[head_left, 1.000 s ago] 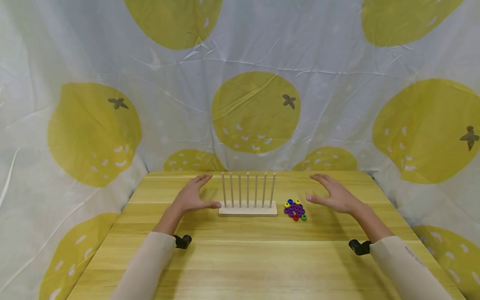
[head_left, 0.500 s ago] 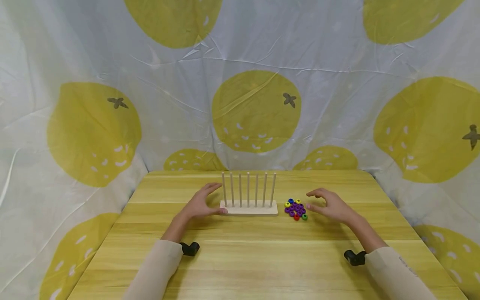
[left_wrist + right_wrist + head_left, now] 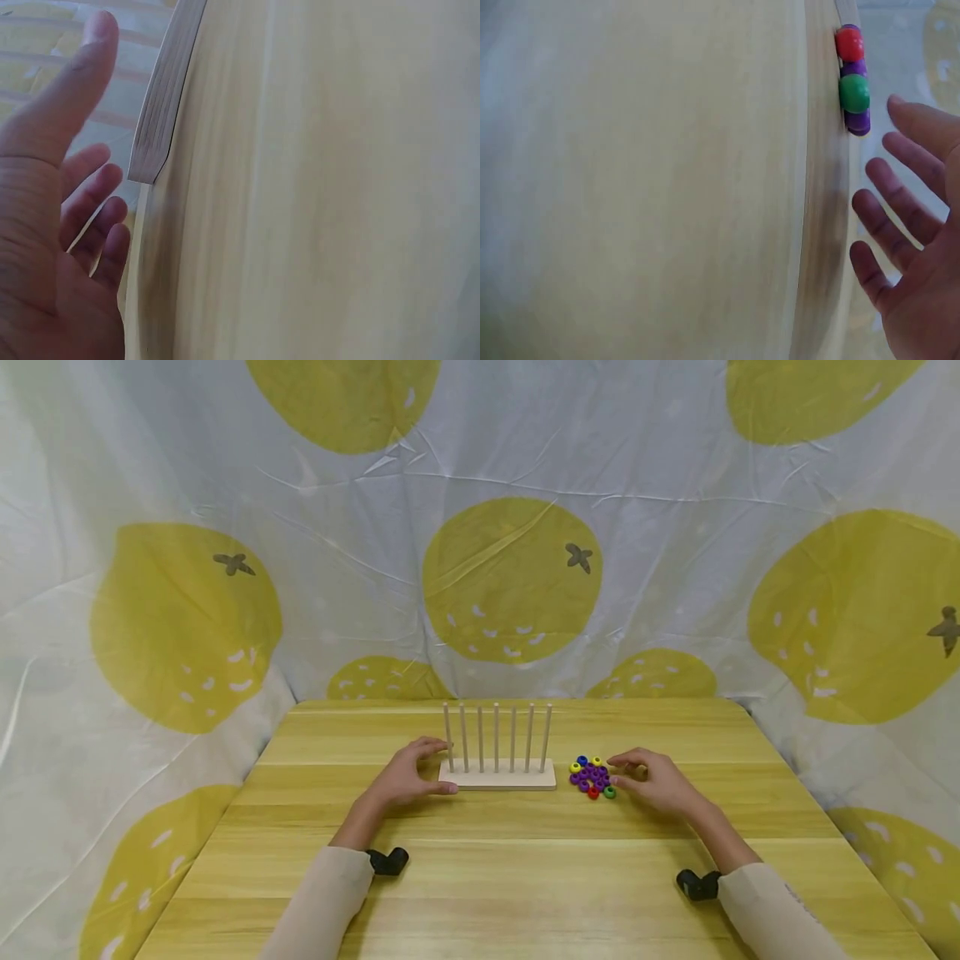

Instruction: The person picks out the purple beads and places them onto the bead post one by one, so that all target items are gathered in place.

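The table [image 3: 525, 885] bears a pale peg rack [image 3: 497, 779] and multicoloured beads [image 3: 589, 774].

Light is soft; wrist views seem hazy.

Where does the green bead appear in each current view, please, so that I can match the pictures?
Head: the green bead is right of centre, just right of the red bead and close to the right hand.
Left wrist: not in this picture.
Right wrist: the green bead is at upper right, just below the red bead.
Shared landmark: the wooden tabletop shows in all three.
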A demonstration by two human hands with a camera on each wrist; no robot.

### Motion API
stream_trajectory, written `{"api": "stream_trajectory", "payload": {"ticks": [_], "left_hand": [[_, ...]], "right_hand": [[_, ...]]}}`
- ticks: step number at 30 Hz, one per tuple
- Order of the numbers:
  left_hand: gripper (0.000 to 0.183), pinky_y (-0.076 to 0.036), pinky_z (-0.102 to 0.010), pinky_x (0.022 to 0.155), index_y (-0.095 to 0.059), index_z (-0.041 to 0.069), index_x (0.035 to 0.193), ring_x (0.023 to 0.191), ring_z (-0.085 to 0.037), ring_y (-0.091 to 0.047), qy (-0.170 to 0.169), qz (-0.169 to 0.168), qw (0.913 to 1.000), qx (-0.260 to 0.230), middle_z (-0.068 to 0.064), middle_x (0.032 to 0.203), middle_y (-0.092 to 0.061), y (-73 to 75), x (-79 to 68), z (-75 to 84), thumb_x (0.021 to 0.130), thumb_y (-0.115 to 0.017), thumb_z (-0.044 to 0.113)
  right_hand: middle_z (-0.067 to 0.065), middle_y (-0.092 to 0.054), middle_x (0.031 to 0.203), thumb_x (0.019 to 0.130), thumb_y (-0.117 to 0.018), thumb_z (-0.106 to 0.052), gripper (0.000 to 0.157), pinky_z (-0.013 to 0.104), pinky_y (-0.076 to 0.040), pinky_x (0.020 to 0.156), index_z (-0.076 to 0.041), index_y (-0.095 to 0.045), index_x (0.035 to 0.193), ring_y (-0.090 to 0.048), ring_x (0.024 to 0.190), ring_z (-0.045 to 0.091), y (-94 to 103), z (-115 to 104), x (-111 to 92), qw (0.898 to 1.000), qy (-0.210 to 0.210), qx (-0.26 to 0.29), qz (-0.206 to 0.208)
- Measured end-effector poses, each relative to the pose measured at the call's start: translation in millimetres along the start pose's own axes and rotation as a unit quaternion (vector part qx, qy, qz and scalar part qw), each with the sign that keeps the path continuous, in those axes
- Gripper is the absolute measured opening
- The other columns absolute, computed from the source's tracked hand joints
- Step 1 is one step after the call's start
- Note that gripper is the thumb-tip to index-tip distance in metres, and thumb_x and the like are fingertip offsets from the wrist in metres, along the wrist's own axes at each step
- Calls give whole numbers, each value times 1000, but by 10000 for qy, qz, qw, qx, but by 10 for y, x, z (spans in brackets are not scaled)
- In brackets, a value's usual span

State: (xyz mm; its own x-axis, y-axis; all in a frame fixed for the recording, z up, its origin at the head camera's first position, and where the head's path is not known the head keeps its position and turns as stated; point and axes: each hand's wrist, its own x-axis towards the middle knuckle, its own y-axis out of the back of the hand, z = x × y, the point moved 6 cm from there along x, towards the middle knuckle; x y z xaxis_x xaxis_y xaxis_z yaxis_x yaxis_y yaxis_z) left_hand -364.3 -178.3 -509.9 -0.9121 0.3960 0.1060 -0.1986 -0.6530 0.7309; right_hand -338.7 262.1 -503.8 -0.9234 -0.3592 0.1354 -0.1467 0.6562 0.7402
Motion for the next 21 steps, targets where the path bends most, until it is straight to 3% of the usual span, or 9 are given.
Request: {"api": "stream_trajectory", "payload": {"ticks": [6,14,21], "left_hand": [[75,-44,-52,116,-63,16,142,136,-31,-55,-91,-69,9996,-256,-4,144,-59,-40,-17,-73,79,-88,48],[64,-44,-49,117,-68,19,136,138,-30,-55,-3,-106,9994,-321,-4,143,-62,-35,-30,-86,82,-85,48],[62,-44,-50,116,-69,21,135,137,-30,-55,27,-62,9996,-261,-3,142,-63,-14,-19,-77,82,-84,49]], "right_hand": [[6,-72,119,99,-72,-25,33,37,-54,86,-10,-71,128,-62,104,21,-27,38,-18,9999,-91,48,-74],[5,-72,117,100,-71,-22,30,41,-56,90,-10,-72,128,-66,107,24,-68,61,-6,9999,-53,-34,-152],[2,-73,113,100,-70,-20,26,34,-56,87,-11,-73,124,-66,104,21,-67,83,13,9999,-123,-23,-99]]}}
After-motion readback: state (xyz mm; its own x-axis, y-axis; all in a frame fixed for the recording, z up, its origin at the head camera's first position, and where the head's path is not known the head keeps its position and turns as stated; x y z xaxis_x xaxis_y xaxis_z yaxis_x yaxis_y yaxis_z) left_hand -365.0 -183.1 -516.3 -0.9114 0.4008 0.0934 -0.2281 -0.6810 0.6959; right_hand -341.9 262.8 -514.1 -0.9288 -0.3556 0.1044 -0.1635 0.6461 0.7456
